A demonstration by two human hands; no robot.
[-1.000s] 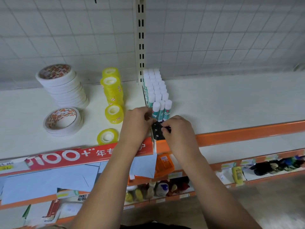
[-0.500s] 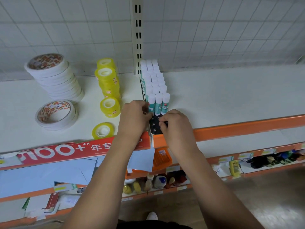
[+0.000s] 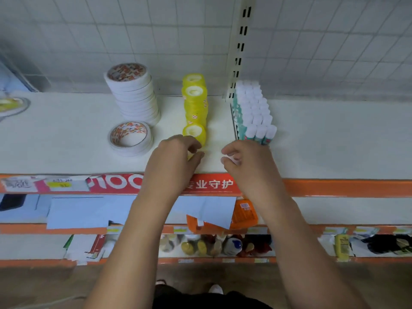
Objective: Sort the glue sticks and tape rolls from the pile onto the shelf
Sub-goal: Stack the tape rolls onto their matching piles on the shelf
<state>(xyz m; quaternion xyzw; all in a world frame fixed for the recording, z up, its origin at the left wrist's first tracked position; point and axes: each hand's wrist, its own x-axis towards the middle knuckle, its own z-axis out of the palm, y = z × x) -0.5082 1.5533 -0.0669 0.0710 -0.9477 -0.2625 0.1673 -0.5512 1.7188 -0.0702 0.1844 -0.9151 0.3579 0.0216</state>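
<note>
Tape rolls [image 3: 195,103] round, glossy, glue sticks [image 3: 254,112] cylindrical

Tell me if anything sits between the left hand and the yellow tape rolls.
Nothing visible does. The left hand is right at the front of the yellow tape rolls, fingertips beside the nearest one.

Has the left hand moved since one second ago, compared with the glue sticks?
Yes. The left hand went leftward, away from the glue sticks; it is now by the yellow tape rolls.
</note>
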